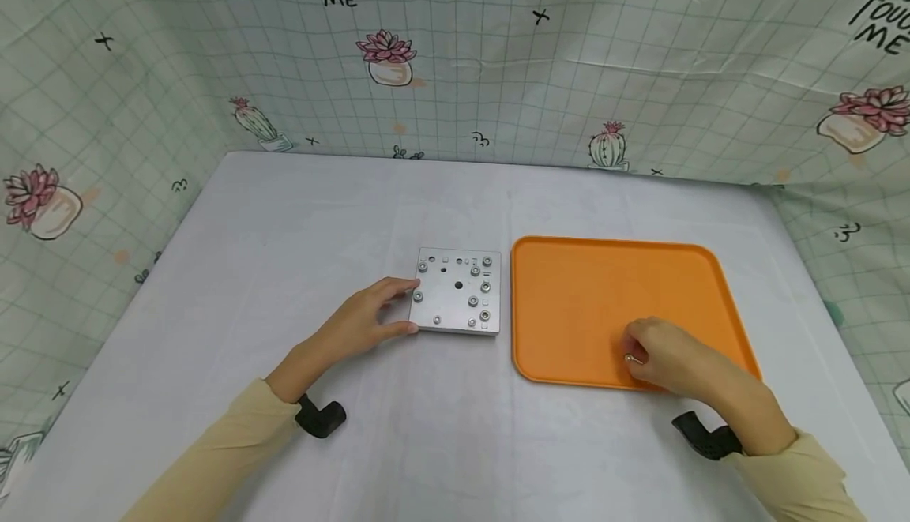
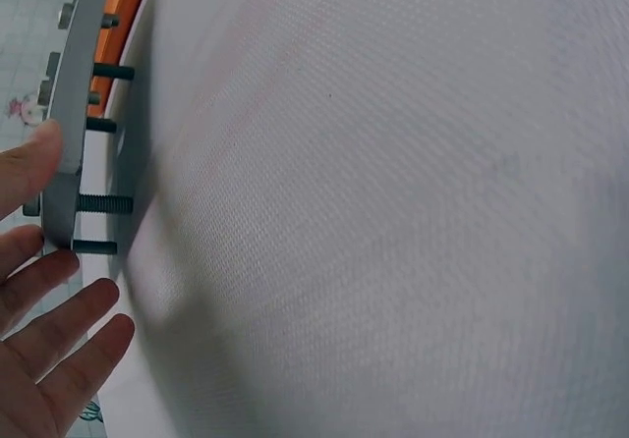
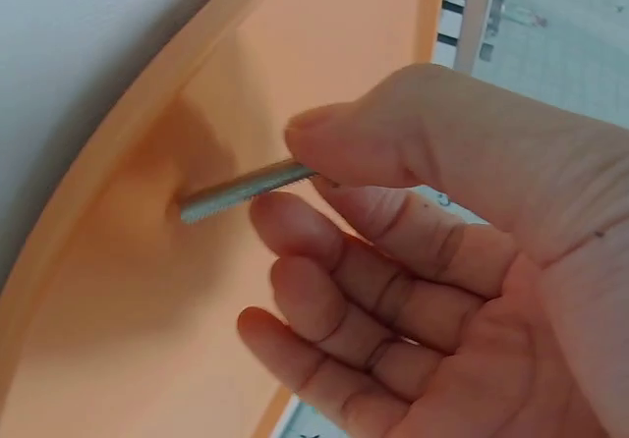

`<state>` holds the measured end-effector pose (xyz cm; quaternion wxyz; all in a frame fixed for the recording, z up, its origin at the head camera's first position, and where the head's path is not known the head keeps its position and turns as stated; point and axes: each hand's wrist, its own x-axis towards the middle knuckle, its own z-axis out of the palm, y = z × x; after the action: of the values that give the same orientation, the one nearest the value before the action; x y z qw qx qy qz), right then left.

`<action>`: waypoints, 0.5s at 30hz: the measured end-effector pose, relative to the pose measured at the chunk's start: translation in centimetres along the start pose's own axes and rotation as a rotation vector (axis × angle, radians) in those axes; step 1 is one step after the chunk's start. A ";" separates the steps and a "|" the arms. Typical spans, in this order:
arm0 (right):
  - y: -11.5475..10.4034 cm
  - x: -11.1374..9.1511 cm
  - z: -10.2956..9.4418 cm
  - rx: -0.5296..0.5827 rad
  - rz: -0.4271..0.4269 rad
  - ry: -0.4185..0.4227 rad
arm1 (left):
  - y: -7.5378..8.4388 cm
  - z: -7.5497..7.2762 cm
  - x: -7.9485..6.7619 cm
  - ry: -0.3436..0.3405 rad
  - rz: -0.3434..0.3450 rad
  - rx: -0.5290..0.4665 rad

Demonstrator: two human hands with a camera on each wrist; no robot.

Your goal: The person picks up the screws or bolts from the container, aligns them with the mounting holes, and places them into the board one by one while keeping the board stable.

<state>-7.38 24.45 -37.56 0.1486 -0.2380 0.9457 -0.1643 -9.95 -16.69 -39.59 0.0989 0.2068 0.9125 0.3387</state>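
In the head view, a silver metal plate [image 1: 455, 301] with several socket-head screws set in it sits left of centre. My left hand [image 1: 366, 318] holds it at its left edge and near corner with thumb and fingertips. The left wrist view shows dark threaded shanks [image 2: 105, 204] jutting from the underside of the plate [image 2: 75, 114], with the other fingers of that hand [image 2: 49, 359] spread beside it. My right hand [image 1: 671, 356] is over the near right part of the orange tray [image 1: 576, 301]. It pinches a thin silver screw [image 3: 241, 191] between thumb and index finger; the screw's upper end is hidden.
The tray's raised rim [image 1: 513, 309] stands close to the plate's right side. A white cloth [image 1: 306, 222] covers the table. Behind and at both sides hangs a patterned curtain [image 1: 469, 56]. A black wrist mount [image 1: 321, 418] sits on each arm.
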 end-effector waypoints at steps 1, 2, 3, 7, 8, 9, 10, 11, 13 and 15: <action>-0.1 0.0 -0.1 0.008 -0.009 0.016 | 0.0 0.0 0.0 -0.001 0.001 0.008; -0.2 0.1 -0.2 0.012 -0.022 0.036 | 0.1 0.0 0.0 -0.002 0.002 0.015; -0.3 0.2 -0.3 0.014 -0.039 0.058 | 0.1 0.0 0.0 -0.003 0.000 0.019; -0.9 0.6 -0.7 0.007 -0.082 0.132 | 0.2 0.0 -0.1 -0.005 -0.004 0.031; -1.1 0.8 -0.8 0.001 -0.089 0.146 | 0.2 0.0 -0.1 -0.006 -0.003 0.031; -1.3 1.0 -0.9 -0.003 -0.095 0.154 | 0.2 0.0 -0.1 -0.007 -0.004 0.030; -1.5 1.1 -1.0 -0.011 -0.096 0.159 | 0.2 0.0 -0.1 -0.008 -0.006 0.027; -1.7 1.4 -1.1 -0.019 -0.102 0.163 | 0.2 0.0 -0.1 -0.009 -0.007 0.028; -2.1 1.8 -1.3 -0.039 -0.114 0.165 | 0.1 0.0 -0.1 -0.010 -0.007 0.028; -2.5 2.4 -1.5 -0.057 -0.121 0.164 | 0.1 0.0 -0.1 -0.009 -0.010 0.029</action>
<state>-8.95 21.51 -35.69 0.0536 -0.2844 0.9429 -0.1650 -9.80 -16.66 -39.52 0.1017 0.2051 0.9179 0.3242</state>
